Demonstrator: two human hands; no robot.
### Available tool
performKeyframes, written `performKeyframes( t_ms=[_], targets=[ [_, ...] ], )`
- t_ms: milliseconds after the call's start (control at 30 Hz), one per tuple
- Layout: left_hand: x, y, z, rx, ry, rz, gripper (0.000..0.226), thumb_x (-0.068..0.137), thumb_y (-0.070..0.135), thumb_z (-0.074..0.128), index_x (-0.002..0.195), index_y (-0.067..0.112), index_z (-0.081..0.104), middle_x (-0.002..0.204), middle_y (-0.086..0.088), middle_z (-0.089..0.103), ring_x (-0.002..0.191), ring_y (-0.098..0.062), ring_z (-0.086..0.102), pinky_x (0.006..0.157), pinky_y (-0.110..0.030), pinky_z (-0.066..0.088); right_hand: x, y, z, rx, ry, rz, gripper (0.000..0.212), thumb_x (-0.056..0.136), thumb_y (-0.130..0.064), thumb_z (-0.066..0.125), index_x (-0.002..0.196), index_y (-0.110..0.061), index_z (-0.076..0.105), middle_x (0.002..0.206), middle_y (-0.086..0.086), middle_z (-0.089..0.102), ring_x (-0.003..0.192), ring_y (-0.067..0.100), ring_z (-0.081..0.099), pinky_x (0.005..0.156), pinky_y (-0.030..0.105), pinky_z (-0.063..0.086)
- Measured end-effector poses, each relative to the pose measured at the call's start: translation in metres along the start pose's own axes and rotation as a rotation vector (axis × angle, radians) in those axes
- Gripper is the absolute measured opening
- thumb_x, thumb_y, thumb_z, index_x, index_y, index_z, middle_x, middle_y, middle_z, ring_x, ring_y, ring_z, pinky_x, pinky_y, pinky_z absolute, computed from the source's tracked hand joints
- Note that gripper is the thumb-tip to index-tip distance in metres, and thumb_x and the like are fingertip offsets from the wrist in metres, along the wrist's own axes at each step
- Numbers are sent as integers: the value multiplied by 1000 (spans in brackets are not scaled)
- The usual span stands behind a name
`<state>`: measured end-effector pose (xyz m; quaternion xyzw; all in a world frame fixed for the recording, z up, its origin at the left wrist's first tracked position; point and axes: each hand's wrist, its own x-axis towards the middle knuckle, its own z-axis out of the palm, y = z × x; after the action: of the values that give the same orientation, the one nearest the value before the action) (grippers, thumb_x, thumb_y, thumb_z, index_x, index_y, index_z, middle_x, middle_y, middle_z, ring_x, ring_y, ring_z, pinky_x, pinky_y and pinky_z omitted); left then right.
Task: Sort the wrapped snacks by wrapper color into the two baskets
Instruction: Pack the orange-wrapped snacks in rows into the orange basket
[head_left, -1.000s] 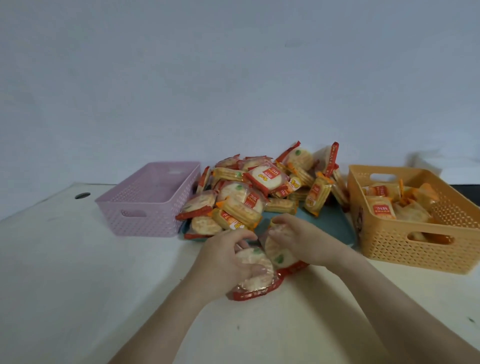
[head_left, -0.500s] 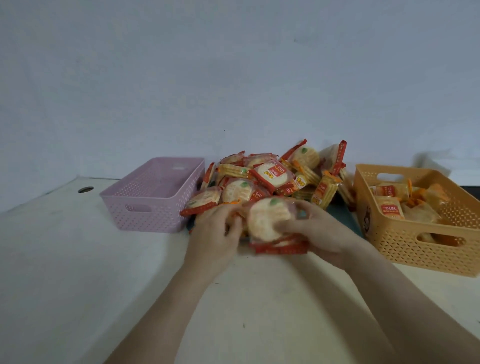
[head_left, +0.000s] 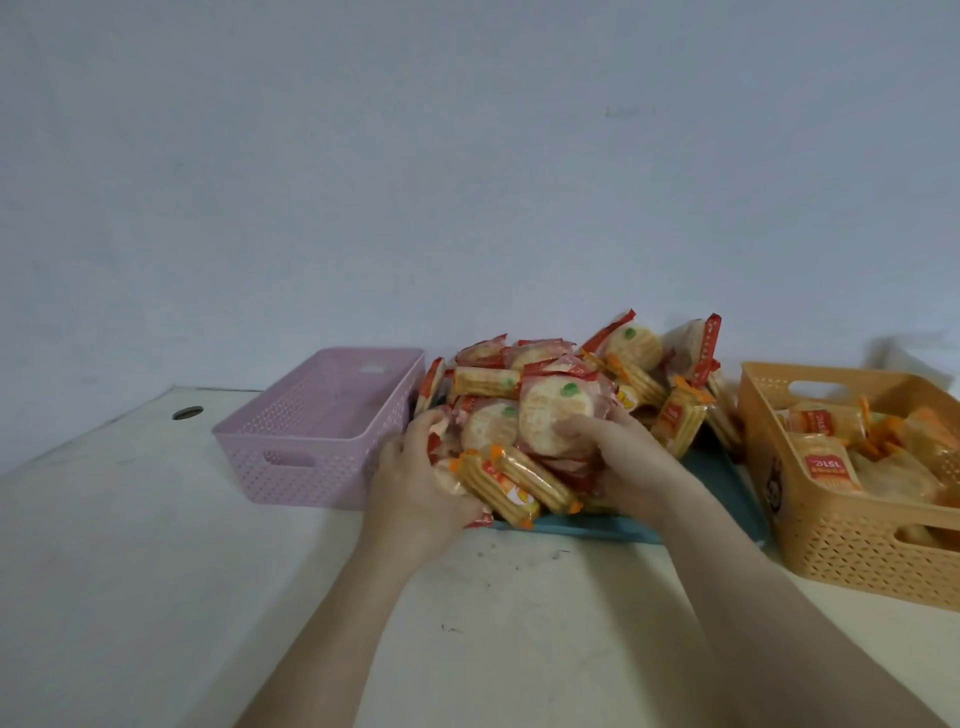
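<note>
A heap of wrapped snacks (head_left: 639, 374), red-edged round crackers and orange-edged ridged bars, lies on a teal tray (head_left: 602, 522) between two baskets. The pink basket (head_left: 311, 441) on the left holds nothing I can see. The orange basket (head_left: 852, 545) on the right holds several orange-wrapped snacks. My right hand (head_left: 623, 462) grips a stack of red-wrapped round crackers (head_left: 553, 415) at the heap's front. My left hand (head_left: 421, 478) presses against the heap's left front, its fingers around a round cracker pack (head_left: 448, 480) beside two orange-wrapped bars (head_left: 514, 483).
A white table (head_left: 156, 571) carries everything, with a grey wall close behind. A small round hole (head_left: 188, 413) sits near the table's far left edge. Both forearms reach in from the bottom of the view.
Both hands have lifted the red-wrapped crackers from the bare table in front of the tray and carried them forward onto the front of the heap.
</note>
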<state>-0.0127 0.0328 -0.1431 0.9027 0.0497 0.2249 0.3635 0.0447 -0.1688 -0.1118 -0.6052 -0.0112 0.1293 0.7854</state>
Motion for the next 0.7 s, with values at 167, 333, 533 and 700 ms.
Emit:
performKeyframes(
  t_ms=[167,333,533,700],
  targets=[
    [-2,17,-39,-152,-129,33,74,60,19,87,119,44,51,112,19,60,104,-2,60,85,-22,51,1,-1,7,-266,87,-129,41,83,-15,73,114,-24,48,103,-5,61,97,17,60,81,32,50],
    [10,31,-37,-718,74,-75,40,78,7,78,109,28,65,112,2,69,103,-12,66,82,-26,56,3,-18,-4,-200,129,-215,69,77,-25,75,137,-27,41,121,0,63,108,23,63,96,47,52],
    [18,32,37,33,-328,-29,53,99,48,39,145,21,37,147,-2,46,134,-21,42,106,-37,37,0,-5,-3,-179,66,-12,96,67,-46,78,147,-37,27,137,2,55,116,29,60,96,54,49],
    [20,40,34,-85,-387,-87,54,97,53,37,144,26,35,142,2,50,127,-22,47,103,-40,40,-3,-6,-3,-56,-107,18,46,91,-32,63,131,-42,44,116,10,68,98,32,71,85,54,55]
  ],
)
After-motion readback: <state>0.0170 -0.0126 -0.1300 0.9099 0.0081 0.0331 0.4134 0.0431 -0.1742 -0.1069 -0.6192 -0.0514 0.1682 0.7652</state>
